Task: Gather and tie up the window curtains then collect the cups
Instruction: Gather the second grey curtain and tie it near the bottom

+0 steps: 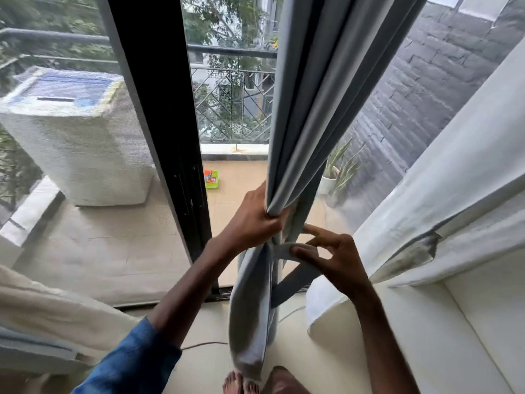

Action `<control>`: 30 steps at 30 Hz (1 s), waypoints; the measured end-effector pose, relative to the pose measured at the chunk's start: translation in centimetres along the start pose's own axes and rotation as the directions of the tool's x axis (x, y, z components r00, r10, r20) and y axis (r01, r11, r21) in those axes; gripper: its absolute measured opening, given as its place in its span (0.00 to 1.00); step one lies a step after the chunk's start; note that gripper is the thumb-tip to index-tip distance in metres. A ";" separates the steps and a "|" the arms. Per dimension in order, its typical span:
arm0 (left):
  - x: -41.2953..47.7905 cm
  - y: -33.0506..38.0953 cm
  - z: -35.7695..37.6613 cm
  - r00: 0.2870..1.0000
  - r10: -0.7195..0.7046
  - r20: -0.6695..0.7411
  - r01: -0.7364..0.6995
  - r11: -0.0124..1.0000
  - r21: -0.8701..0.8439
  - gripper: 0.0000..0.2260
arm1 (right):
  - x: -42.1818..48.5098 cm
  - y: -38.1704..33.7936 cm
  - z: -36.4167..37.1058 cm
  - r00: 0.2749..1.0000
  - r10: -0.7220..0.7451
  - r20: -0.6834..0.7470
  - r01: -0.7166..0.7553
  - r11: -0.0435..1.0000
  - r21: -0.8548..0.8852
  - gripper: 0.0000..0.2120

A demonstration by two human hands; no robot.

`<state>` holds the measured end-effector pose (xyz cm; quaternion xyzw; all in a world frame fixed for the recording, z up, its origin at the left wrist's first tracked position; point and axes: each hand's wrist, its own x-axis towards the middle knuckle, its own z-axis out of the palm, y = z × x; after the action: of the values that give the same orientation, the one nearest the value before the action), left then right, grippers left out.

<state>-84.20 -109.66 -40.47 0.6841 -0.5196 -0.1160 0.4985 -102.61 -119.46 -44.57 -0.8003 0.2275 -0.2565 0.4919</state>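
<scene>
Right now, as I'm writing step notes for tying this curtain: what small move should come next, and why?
Probably pass the tie strap round the bunch with the right hand. The left hand grips the grey curtain gathered, the right hand pinches the strap beside it, and the strap's other length hangs loose, so nothing looks tied yet.

The grey curtain runs off the top edge, and its gathered folds hide the fingertips of the left hand. The tie-back band disappears behind the bundle. Outside, the washing machine is blurred by the mesh screen, and what the green box holds is too small to tell. The bottom edge cuts off the bare feet.
</scene>
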 end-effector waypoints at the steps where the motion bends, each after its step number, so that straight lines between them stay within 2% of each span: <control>1: 0.2 -0.2 0.1 1.000 -0.001 -0.003 0.001 1.000 -0.010 0.20 | -0.4 0.1 0.5 1.000 -0.014 -0.017 0.014 1.000 -0.006 0.06; 5: 1.0 -0.6 0.7 0.990 0.022 0.138 -0.013 0.998 -0.064 0.09 | -0.8 0.2 2.6 0.998 -0.004 -0.067 0.000 0.998 -0.061 0.09; 7: 1.7 -0.8 0.8 0.989 0.014 0.151 0.000 0.996 -0.089 0.10 | -0.2 0.3 2.9 0.996 0.031 -0.085 -0.037 0.997 -0.071 0.09; 11: 2.7 -1.5 1.2 0.995 -0.075 0.059 0.081 0.990 -0.112 0.14 | 0.6 0.4 2.6 0.998 0.055 -0.025 -0.056 0.998 -0.026 0.13; 14: 3.5 -2.1 1.0 0.993 -0.104 -0.061 0.099 0.992 -0.084 0.15 | 0.7 0.6 2.0 0.997 0.060 0.045 -0.059 0.998 -0.023 0.04; 18: 4.9 -2.6 0.7 0.990 -0.102 -0.101 0.095 0.993 -0.068 0.14 | 0.9 1.2 -0.6 0.991 0.088 0.098 -0.083 0.995 -0.056 0.08; 22: 6.1 -2.9 0.5 0.990 -0.107 -0.094 0.101 0.993 -0.057 0.14 | 2.1 0.4 -5.2 0.948 0.184 0.259 -0.112 0.957 -0.268 0.08; 25: 7.2 -3.3 -0.3 0.983 -0.137 -0.119 0.127 0.988 -0.089 0.12 | 2.9 -0.6 -8.0 0.913 0.238 0.331 -0.130 0.939 -0.318 0.09; 27: 7.7 -3.5 -0.9 0.982 -0.153 -0.110 0.141 0.984 -0.107 0.08 | 3.8 -0.2 -8.6 0.943 0.210 0.259 -0.113 0.931 -0.347 0.07; 30: 7.7 -3.8 -1.5 0.989 -0.144 -0.011 0.142 0.983 -0.120 0.10 | 5.9 1.9 -8.1 0.989 0.144 -0.044 -0.148 0.870 -0.471 0.05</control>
<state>-77.60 -115.30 -40.06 0.6899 -0.4564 -0.1755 0.5337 -103.45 -129.36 -42.08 -0.8756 0.3447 -0.1586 0.2989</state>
